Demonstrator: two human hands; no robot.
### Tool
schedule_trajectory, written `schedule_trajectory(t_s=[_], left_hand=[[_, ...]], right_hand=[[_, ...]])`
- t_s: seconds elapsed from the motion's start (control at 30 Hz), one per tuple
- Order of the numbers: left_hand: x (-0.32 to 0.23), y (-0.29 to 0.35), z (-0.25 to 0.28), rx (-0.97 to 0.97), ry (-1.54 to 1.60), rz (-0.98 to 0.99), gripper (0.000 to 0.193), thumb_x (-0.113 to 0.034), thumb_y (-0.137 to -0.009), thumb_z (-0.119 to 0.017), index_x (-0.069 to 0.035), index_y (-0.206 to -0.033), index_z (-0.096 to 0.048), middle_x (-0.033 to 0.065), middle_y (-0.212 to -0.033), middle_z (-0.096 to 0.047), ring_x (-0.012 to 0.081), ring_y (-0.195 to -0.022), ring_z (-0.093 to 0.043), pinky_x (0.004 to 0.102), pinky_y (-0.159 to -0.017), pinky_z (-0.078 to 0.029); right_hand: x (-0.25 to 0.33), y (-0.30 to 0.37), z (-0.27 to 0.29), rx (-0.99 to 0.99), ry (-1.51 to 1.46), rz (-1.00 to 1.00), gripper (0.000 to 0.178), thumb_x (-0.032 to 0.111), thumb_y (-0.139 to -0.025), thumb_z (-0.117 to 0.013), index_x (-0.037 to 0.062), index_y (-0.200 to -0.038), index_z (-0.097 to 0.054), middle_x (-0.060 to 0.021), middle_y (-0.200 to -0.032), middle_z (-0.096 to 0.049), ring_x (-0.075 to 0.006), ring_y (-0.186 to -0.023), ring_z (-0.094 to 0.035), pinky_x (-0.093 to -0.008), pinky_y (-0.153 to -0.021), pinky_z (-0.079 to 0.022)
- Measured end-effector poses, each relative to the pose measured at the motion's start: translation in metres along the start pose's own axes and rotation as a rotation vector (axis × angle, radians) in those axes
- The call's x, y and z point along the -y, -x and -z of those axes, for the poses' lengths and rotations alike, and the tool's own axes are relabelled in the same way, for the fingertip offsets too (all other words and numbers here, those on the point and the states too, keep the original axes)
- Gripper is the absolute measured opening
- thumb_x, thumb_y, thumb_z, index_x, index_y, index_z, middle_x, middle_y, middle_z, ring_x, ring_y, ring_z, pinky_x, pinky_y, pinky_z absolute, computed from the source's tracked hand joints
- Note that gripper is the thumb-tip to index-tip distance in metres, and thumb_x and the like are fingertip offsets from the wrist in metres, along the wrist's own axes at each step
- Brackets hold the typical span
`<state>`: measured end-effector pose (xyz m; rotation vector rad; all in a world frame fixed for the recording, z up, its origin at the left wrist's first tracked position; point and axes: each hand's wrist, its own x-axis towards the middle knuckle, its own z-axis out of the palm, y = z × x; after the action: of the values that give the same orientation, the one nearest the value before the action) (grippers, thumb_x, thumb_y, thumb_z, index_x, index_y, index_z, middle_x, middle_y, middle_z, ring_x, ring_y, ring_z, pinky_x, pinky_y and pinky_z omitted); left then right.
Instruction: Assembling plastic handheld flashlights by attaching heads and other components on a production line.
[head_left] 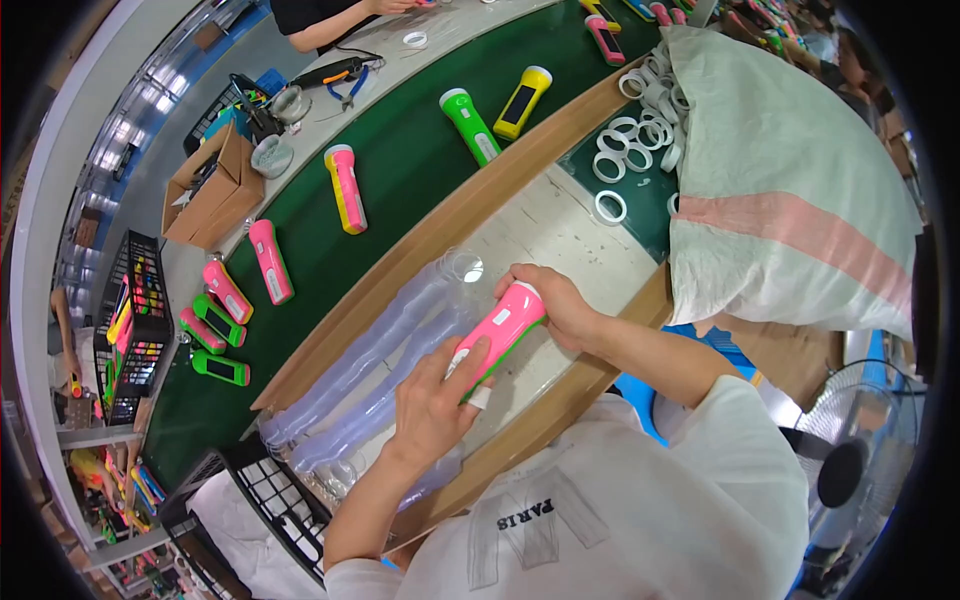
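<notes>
An assembly line: a green conveyor belt carries finished torches beside the counter. Over it, the left hand and right hand both grip a pink torch (head end rightward); fitting looks underway, so next likely a clear lens.

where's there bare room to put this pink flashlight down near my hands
The pale worktop is bare between the loose white rings and the pink flashlight in your right hand and left hand. The green belt has gaps between flashlights. The stacks of clear lenses crowd the left side; the sack fills the right.
</notes>
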<state>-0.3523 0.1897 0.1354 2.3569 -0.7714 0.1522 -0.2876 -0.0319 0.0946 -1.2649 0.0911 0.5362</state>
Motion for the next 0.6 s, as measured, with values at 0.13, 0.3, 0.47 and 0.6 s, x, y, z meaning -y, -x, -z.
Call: schedule_trajectory(t_s=[0.13,0.3,0.47,0.6], left_hand=[[0.003,0.022,-0.011,-0.118,0.633,0.353,0.049,-0.014,-0.080,-0.073,-0.006,-0.126,-0.056,0.0179,-0.107,-0.063,0.0274,-0.074,-0.062,0.0355,-0.062,-0.051],[0.001,0.050,-0.040,-0.061,2.275,0.892,0.064,-0.056,-0.091,-0.050,-0.004,-0.129,-0.051,0.0219,-0.106,-0.065,0.0250,-0.072,-0.061,0.0336,-0.062,-0.049],[-0.018,0.053,-0.039,-0.063,1.500,0.933,0.056,-0.050,-0.097,-0.046,-0.003,-0.129,-0.049,0.0191,-0.108,-0.064,0.0282,-0.082,-0.064,0.0362,-0.070,-0.051],[-0.028,0.046,-0.032,-0.132,0.503,0.562,0.069,-0.022,-0.075,-0.081,-0.006,-0.131,-0.043,0.0070,-0.098,-0.060,0.0140,-0.082,-0.059,0.0301,-0.073,-0.049]], right_hand=[[0.019,0.016,-0.014,0.068,-0.221,-0.005,0.043,0.039,-0.100,-0.042,0.0033,-0.119,-0.057,-0.0104,-0.112,-0.062,-0.0195,-0.106,-0.058,-0.0344,-0.094,-0.046],[0.014,0.027,-0.024,0.222,-0.386,0.177,0.048,0.035,-0.100,-0.048,0.0047,-0.136,-0.043,-0.0085,-0.126,-0.053,-0.0183,-0.117,-0.051,-0.0370,-0.100,-0.043],[-0.005,0.023,-0.046,0.167,-0.489,0.162,0.043,0.028,-0.093,-0.061,0.0084,-0.129,-0.047,-0.0074,-0.119,-0.056,-0.0184,-0.110,-0.056,-0.0356,-0.096,-0.047],[0.004,0.026,-0.066,0.143,-0.443,0.198,0.034,0.016,-0.093,-0.062,0.0098,-0.124,-0.049,-0.0066,-0.111,-0.057,-0.0168,-0.106,-0.057,-0.0334,-0.094,-0.047]])
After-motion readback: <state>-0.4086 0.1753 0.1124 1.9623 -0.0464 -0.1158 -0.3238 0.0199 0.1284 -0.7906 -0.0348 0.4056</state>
